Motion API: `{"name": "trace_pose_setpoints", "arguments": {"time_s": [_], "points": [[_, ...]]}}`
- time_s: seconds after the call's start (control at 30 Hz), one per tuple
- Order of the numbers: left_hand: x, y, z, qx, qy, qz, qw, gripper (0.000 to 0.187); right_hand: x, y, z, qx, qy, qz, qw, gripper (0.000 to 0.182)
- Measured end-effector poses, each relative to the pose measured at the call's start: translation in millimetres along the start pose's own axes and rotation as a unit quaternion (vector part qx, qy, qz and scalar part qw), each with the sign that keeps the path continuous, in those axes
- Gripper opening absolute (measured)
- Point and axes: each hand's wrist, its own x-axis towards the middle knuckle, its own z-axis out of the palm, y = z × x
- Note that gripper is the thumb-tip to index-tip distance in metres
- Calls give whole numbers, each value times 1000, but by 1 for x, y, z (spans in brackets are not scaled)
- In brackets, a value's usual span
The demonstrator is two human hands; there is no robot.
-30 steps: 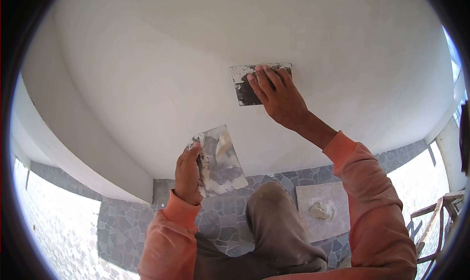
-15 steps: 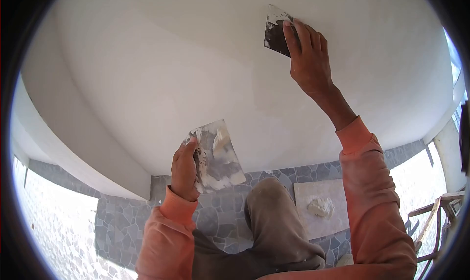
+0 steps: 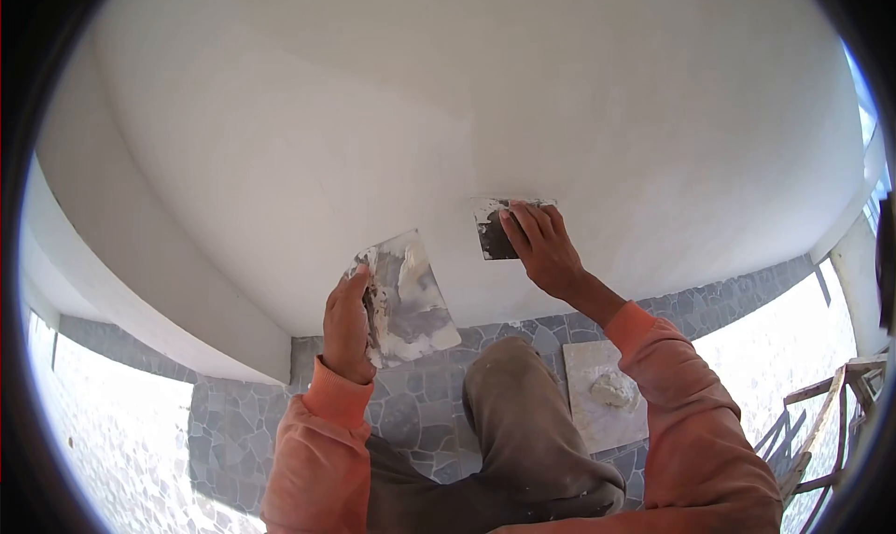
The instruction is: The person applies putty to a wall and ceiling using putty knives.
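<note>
My left hand [image 3: 348, 327] grips the edge of a wide metal putty blade [image 3: 413, 296], its face smeared with white paste. Fingers and thumb close around its left side, in front of the lower wall. To the right, my right hand [image 3: 549, 251] is closed on a smaller, dark putty knife [image 3: 497, 237] with white paste along its top edge. That knife lies against the pale wall [image 3: 392, 114], a little above and right of the wide blade. A damp-looking, darker patch covers the wall's upper right. The knife's far side is hidden by my fingers.
On the grey stone-patterned floor [image 3: 415, 413] lies a pale square board [image 3: 593, 428] bearing a mound of white paste [image 3: 613, 390]. My bent knee [image 3: 513, 385] is beside it. A wooden stand [image 3: 831, 422] is at the right; a wall ledge [image 3: 177, 282] curves along the left.
My right hand has swept the smaller putty knife down the wall and slightly left, closer to the wide blade. My left hand and its blade have barely shifted.
</note>
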Motion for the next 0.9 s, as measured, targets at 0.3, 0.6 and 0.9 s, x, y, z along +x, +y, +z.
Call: {"name": "trace_pose_setpoints", "arguments": {"time_s": [0.3, 0.6, 0.9], "points": [[2, 3, -5, -6, -29, -29, 999, 25, 73, 11, -99, 56, 138, 86, 985, 71], [-2, 5, -3, 13, -26, -27, 999, 26, 112, 40, -67, -218, 146, 7, 965, 49], [0, 2, -4, -6, -30, -23, 999, 26, 14, 5, -5, -70, -16, -37, 997, 52]]}}
